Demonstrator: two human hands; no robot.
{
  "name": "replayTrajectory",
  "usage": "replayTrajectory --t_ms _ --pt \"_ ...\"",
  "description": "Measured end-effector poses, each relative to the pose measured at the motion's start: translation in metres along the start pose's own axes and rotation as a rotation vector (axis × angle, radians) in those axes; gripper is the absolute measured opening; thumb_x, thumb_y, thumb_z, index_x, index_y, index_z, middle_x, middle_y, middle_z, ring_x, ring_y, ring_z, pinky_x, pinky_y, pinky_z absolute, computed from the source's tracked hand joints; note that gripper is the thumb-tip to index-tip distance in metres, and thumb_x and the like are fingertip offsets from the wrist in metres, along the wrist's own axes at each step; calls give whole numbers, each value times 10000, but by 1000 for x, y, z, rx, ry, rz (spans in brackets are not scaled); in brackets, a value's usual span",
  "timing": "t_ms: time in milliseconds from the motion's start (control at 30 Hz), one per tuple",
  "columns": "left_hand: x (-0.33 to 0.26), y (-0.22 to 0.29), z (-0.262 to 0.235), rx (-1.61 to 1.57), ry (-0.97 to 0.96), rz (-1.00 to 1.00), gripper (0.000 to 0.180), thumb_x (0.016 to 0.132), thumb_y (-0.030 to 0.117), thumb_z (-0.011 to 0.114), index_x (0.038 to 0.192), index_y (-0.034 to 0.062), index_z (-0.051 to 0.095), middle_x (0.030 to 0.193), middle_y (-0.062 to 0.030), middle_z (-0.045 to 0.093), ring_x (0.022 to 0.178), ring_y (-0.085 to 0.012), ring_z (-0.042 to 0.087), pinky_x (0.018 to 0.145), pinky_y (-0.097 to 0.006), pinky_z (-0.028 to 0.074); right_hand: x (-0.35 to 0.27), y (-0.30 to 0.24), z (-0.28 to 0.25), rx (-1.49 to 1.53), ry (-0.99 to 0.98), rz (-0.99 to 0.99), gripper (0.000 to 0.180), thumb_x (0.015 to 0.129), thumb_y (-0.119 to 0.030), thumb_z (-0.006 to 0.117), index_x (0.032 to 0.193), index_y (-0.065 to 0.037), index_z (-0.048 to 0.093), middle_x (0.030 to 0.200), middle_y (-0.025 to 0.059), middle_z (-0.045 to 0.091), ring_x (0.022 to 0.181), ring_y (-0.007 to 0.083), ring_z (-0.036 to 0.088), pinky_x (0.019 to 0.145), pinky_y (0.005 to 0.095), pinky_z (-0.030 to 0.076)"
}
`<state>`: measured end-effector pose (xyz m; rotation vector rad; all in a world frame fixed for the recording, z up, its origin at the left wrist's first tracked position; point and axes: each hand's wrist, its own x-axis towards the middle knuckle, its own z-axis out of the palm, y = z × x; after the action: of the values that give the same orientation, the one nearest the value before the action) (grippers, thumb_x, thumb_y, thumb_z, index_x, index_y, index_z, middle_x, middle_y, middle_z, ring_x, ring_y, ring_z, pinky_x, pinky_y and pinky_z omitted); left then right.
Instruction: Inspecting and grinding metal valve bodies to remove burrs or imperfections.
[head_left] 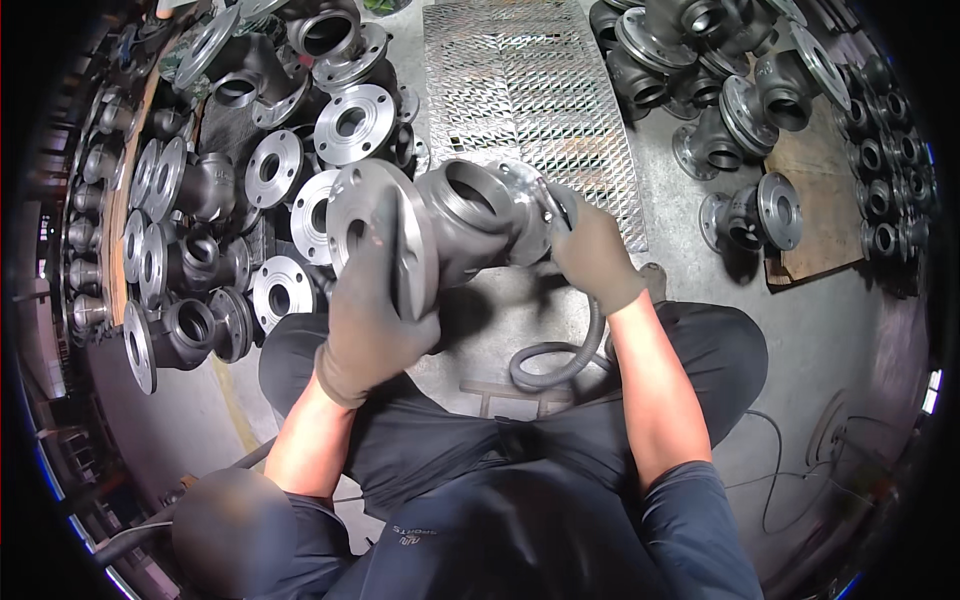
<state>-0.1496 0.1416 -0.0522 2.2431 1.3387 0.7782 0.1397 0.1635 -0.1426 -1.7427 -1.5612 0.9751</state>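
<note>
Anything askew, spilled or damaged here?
No spill or clear damage stands out on the casting or floor. Slightly untidy: the hose lies loosely looped between the legs, where it might snag a foot.

Support: grey concrete floor (680, 235), a yellow line (235, 410) along its left part. Ridged metal sheet (520, 95) lies flat at top centre. Right of it, flat brown board (815, 240); one flanged casting (742, 215) stands at its left edge, exact footing unclear. Lower centre: grey hose (545, 382), looped. Lower right: thin dark cable (779, 450), loosely curved.
</note>
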Motion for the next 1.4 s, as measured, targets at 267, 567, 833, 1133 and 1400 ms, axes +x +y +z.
replayTrajectory --t_ms 267,567,833,1133,1400 --pt "44 7 -20 -383 83 -535 1242 778 270 970 1751 -120 304 1581 -288 636 1406 -327 671 1208 -413 510 -39 -9 -26 165 11 81 525 1066 -84 626 1591 -54 632 1102 166 796 862 202 787 805 368 619" --pt "12 -10 -13 -210 41 -264 1190 806 145 897 1794 -63 267 1733 -286 500 1554 -315 567 1274 -417 457 -56 16 9 263 -140 59 557 1076 8 648 1628 -43 600 1248 156 794 857 134 757 711 321 612" --pt "10 -9 -18 -299 57 -394 1151 828 168 890 1795 -35 298 1643 -231 588 1424 -267 641 1197 -402 522 -73 2 38 266 -30 -197 573 1070 -1 665 1636 -11 574 1448 260 746 1167 361 803 1041 428 601" --pt "11 -6 -16 -268 110 -389 1127 837 171 884 1777 -67 310 1565 -236 638 1372 -245 660 1177 -384 530 -72 2 41 161 -40 -91 589 1066 -3 629 1649 -8 545 1317 267 768 1070 344 814 991 421 614" --pt "25 -6 -14 -406 153 -495 1089 841 182 895 1722 -148 348 1516 -265 673 1314 -256 704 1143 -387 555 -75 -12 44 257 -53 -145 563 1078 5 636 1636 -32 567 1266 277 773 1040 329 815 965 429 616"
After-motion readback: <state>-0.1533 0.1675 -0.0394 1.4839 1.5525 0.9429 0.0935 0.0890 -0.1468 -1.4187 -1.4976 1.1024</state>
